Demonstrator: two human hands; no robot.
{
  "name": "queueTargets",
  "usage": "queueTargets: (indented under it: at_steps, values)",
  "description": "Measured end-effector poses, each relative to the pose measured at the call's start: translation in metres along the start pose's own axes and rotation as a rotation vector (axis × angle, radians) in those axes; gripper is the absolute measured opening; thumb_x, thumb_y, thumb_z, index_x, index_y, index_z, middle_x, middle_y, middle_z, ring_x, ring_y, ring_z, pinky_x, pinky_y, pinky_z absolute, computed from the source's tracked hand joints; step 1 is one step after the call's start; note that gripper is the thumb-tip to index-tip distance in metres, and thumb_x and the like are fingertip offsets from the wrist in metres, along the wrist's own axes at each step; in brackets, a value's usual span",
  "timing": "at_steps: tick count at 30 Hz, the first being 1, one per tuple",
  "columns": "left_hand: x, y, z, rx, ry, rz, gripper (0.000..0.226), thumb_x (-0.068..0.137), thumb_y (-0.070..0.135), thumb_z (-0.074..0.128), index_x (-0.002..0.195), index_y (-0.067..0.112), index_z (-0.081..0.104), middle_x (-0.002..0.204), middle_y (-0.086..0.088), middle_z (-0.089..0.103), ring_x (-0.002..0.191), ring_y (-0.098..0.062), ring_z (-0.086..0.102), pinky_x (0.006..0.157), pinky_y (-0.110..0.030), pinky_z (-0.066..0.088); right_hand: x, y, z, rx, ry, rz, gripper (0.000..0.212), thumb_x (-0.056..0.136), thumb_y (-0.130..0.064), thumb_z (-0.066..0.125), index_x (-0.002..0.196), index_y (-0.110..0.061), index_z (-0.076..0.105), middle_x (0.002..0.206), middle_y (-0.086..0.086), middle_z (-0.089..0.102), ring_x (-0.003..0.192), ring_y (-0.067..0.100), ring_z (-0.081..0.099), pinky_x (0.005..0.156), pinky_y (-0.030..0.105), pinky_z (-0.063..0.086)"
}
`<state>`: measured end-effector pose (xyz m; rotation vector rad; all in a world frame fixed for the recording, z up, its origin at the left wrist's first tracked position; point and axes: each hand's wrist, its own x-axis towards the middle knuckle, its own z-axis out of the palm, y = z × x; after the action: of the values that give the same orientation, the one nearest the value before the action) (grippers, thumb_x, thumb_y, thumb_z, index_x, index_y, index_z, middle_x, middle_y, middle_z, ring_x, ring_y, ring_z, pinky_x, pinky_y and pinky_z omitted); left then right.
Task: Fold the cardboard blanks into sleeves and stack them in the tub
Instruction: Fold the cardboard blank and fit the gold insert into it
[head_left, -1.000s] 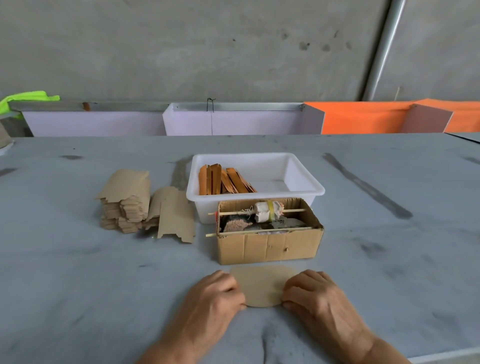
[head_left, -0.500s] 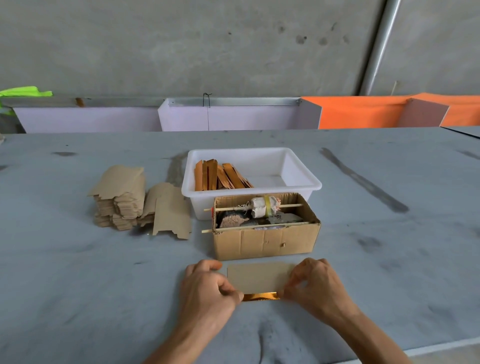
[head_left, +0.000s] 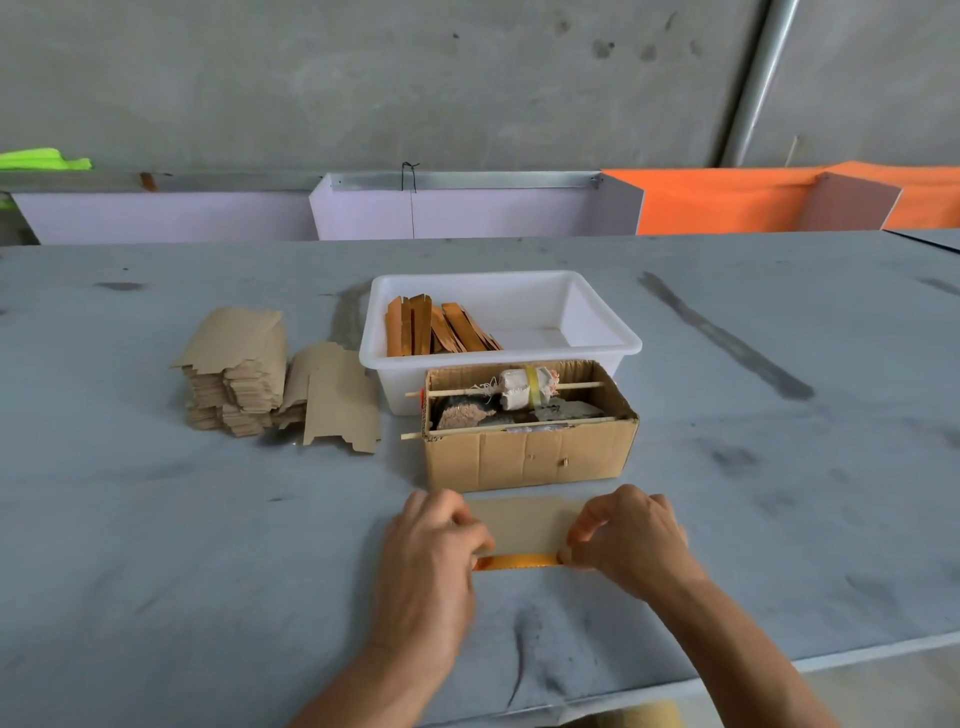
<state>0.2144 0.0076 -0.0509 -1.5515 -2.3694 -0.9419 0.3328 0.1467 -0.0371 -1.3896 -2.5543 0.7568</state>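
A brown cardboard blank (head_left: 522, 524) lies on the grey table just in front of me, folded over so that an orange strip shows along its near edge. My left hand (head_left: 434, 551) pinches its left end and my right hand (head_left: 626, 535) pinches its right end. A stack of flat brown blanks (head_left: 236, 371) sits at the left, with loose blanks (head_left: 337, 400) leaning beside it. The white tub (head_left: 597, 348) behind holds several orange folded sleeves (head_left: 436, 332) at its left side.
A small open cardboard box (head_left: 530, 457) with two sticks across it, a cloth roll and scraps stands between my hands and the tub. The table's near edge runs along the lower right. Purple and orange panels line the far edge below a concrete wall.
The blank's rounded near flap has been folded up and over, so the piece is now a rectangle with an orange edge showing. Both hands shifted to its ends.
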Motion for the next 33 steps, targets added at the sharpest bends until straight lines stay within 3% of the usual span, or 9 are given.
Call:
queueTargets:
  at_steps: [3,6,10,14,20,23,26,29,33]
  values:
    - [-0.006,0.012,-0.002,0.142,-0.023,0.209,0.023,0.066,0.011,0.049,0.052,0.017,0.066,0.061,0.004,0.053,0.067,-0.014,0.050,0.049,-0.026,0.044,-0.002,0.000,0.001,0.006,0.020,-0.014,0.029,0.074,-0.030,0.076,0.056,-0.040,0.055,0.095,-0.010,0.055,0.098,0.014,0.033,0.078,0.028,0.035]
    - [-0.012,0.013,-0.002,0.235,-0.091,0.261,0.033,0.063,0.008,0.035,0.050,0.016,0.063,0.058,0.003,0.054,0.059,-0.016,0.056,0.047,-0.023,0.044,-0.015,-0.002,0.005,-0.036,0.142,-0.056,0.007,0.077,-0.030,0.074,0.073,-0.035,0.070,0.099,-0.008,0.058,0.104,0.018,0.041,0.076,0.028,0.032]
    - [-0.013,0.014,-0.002,0.261,-0.079,0.253,0.030,0.067,0.010,0.040,0.051,0.017,0.065,0.059,0.004,0.055,0.058,-0.016,0.056,0.048,-0.022,0.042,-0.034,-0.007,0.019,-0.159,0.474,-0.419,0.019,0.063,-0.003,0.079,0.066,-0.022,0.075,0.078,-0.004,0.065,0.078,0.026,0.057,0.058,0.034,0.040]
    - [-0.014,0.015,-0.003,0.215,-0.092,0.217,0.029,0.068,0.012,0.040,0.050,0.016,0.062,0.060,0.001,0.054,0.057,-0.018,0.056,0.046,-0.022,0.041,-0.046,-0.016,0.031,-0.183,0.444,-0.707,0.027,0.057,-0.005,0.052,0.064,-0.021,0.073,0.068,-0.005,0.063,0.061,0.019,0.059,0.049,0.028,0.047]
    - [-0.018,0.007,-0.008,0.191,-0.227,0.138,0.028,0.075,0.005,0.048,0.067,0.018,0.071,0.073,0.006,0.056,0.068,-0.010,0.058,0.051,-0.022,0.044,-0.046,0.008,0.024,-0.246,0.388,-0.683,0.026,0.045,-0.005,0.060,0.063,-0.018,0.075,0.067,-0.005,0.069,0.053,0.015,0.062,0.051,0.017,0.049]
    - [-0.022,-0.003,-0.004,0.149,-0.289,0.088,0.040,0.082,-0.006,0.044,0.102,0.019,0.069,0.103,0.009,0.052,0.098,-0.007,0.050,0.075,-0.023,0.046,-0.047,0.021,0.018,-0.273,0.394,-0.641,0.036,0.038,0.008,0.072,0.066,-0.015,0.075,0.073,-0.003,0.072,0.057,0.017,0.065,0.052,0.019,0.051]
    - [-0.011,-0.005,-0.006,0.090,-0.259,0.034,0.031,0.088,0.003,0.042,0.101,0.018,0.066,0.103,0.009,0.052,0.097,-0.009,0.051,0.079,-0.026,0.044,-0.041,0.023,0.018,-0.269,0.352,-0.584,0.043,0.026,0.016,0.074,0.057,-0.013,0.069,0.065,-0.002,0.069,0.053,0.021,0.061,0.044,0.023,0.049]
    - [0.007,-0.005,-0.004,0.051,-0.146,-0.035,0.020,0.095,0.019,0.047,0.103,0.018,0.065,0.101,0.007,0.055,0.094,-0.012,0.053,0.078,-0.026,0.043,-0.038,0.021,0.017,-0.232,0.332,-0.572,0.039,0.033,0.019,0.073,0.053,-0.014,0.067,0.059,-0.004,0.066,0.053,0.022,0.059,0.046,0.029,0.050]
    - [0.023,-0.006,0.009,0.191,-0.262,-0.106,0.028,0.094,0.038,0.051,0.115,0.020,0.057,0.111,0.002,0.049,0.107,-0.016,0.045,0.088,-0.027,0.038,-0.040,0.017,0.009,-0.199,0.267,-0.566,0.034,0.039,0.017,0.069,0.051,-0.014,0.063,0.054,-0.004,0.062,0.056,0.022,0.060,0.048,0.033,0.050]
